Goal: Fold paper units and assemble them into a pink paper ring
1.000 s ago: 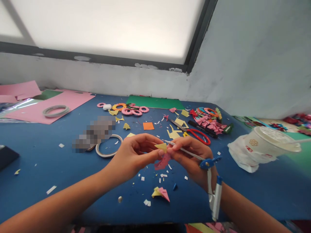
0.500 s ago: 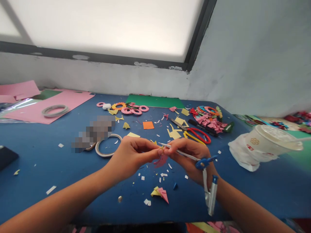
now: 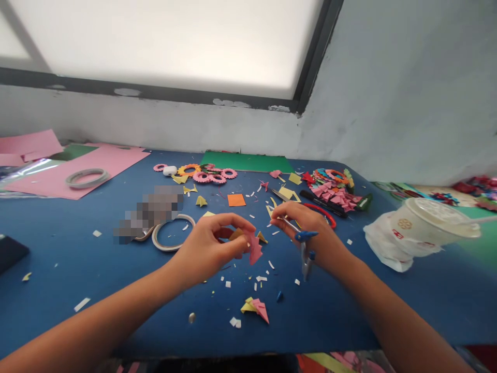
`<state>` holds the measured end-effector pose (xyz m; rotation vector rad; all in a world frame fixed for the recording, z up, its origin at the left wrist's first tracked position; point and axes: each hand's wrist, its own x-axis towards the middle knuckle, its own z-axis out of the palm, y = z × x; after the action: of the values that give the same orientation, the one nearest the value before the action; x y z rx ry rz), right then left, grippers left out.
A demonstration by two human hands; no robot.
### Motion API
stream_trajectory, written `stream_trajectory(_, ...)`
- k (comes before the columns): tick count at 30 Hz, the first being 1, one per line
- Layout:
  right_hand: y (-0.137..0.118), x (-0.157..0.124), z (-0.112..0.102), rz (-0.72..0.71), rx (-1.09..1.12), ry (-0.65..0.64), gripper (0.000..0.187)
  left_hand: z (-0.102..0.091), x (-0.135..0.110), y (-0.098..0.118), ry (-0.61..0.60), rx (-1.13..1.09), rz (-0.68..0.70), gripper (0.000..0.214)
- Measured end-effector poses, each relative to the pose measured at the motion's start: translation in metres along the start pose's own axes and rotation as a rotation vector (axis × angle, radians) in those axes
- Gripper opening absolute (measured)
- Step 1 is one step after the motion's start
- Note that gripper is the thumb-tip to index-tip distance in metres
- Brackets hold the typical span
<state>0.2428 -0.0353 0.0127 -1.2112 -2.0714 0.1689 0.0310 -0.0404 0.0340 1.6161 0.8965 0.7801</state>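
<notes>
Take twelve o'clock as straight away from you. At the far left, a grey tape roll (image 3: 72, 181) lies on a pink sheet (image 3: 34, 178). Nearer to you, a white tape ring (image 3: 158, 243) lies flat on the blue table (image 3: 135, 290), at about nine o'clock from your left hand (image 3: 215, 241).

This left hand is bent, with thumb and fingers closed on a pink toothed paper (image 3: 255, 250). The paper sticks out at about three o'clock from the hand, and its visible length runs roughly from twelve to six. Towards five o'clock from this hand lies a yellow-and-pink folded piece (image 3: 256, 308).

Your right hand (image 3: 312, 223) holds a drawing compass (image 3: 304, 236) in narrow fingers. One leg points to ten o'clock, the other hangs towards six; its tip I cannot tell clearly. From this hand, the pink paper is at about eight o'clock, and the two stay apart, so your left hand is the nearer one. At one o'clock, partly behind the right hand, are red-handled scissors (image 3: 331, 218). Rightmost stands a lidded cup (image 3: 421, 228).
</notes>
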Motion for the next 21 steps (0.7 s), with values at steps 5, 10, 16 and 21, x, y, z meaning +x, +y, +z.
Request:
stream_trajectory(5,0.015,-0.001,0.001,-0.092,-0.401,-0.335,0.021,-0.003,0.004,0.000,0.067,-0.169,-0.080,0.016)
stream_trajectory(10,-0.006,-0.008,0.016,-0.097,-0.410,-0.388,0.034,-0.004,0.009,-0.005,0.047,-0.303,-0.076,0.019)
stream_trajectory(16,-0.042,-0.021,0.014,-0.152,-0.042,-0.679,0.032,-0.004,0.009,-0.002,0.059,-0.371,-0.059,0.031)
stream_trajectory(21,-0.049,-0.023,0.015,-0.157,0.038,-0.843,0.016,-0.004,0.005,0.002,-0.017,-0.345,-0.077,0.038)
